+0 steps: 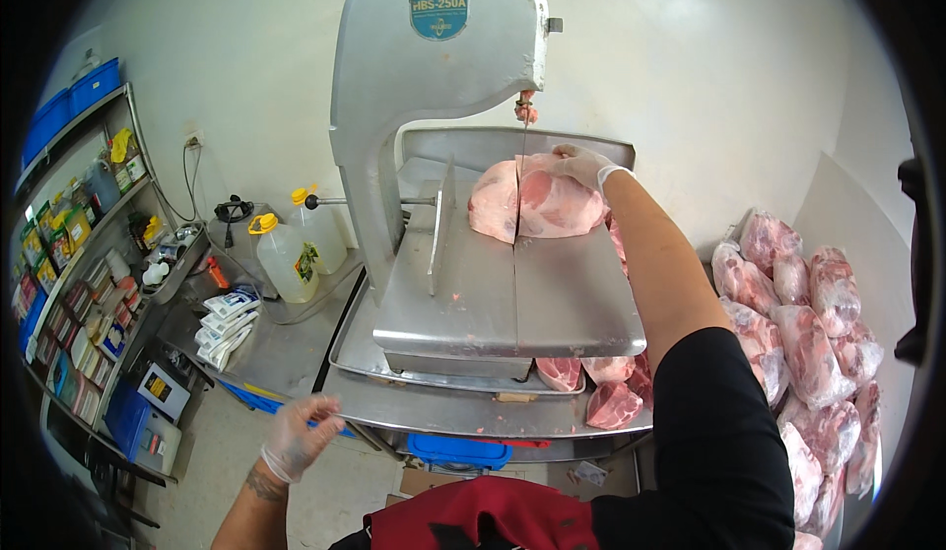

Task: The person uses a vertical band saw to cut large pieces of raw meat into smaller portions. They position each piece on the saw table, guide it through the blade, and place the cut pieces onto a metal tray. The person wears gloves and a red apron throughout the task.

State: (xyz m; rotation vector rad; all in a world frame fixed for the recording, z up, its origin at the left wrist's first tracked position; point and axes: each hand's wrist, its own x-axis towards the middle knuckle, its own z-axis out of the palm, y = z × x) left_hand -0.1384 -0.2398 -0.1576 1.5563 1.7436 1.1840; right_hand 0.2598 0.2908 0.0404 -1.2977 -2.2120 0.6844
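Note:
A grey bandsaw (374, 116) has a thin vertical blade (523, 136) running through a large pink piece of meat (552, 205), splitting it on the steel saw table (443, 318). My right hand (583, 168), in a translucent glove, is closed on the meat's top right, right of the blade. My gloved left hand (304, 432) hangs at the lower left, beside the front edge of the steel bench (374, 407), fingers loosely bent and apart, holding nothing. A metal fence (439, 235) stands left of the meat. Several cut pieces (613, 404) lie below the saw table's right side.
Several plastic-wrapped meat bundles (818, 353) are piled at right. A left side table (207, 343) holds jugs (286, 264) with yellow caps and white packets (227, 328), beside packed shelves (84, 294). A blue-lidded bin (458, 449) sits under the bench. White walls (709, 77) surround the saw.

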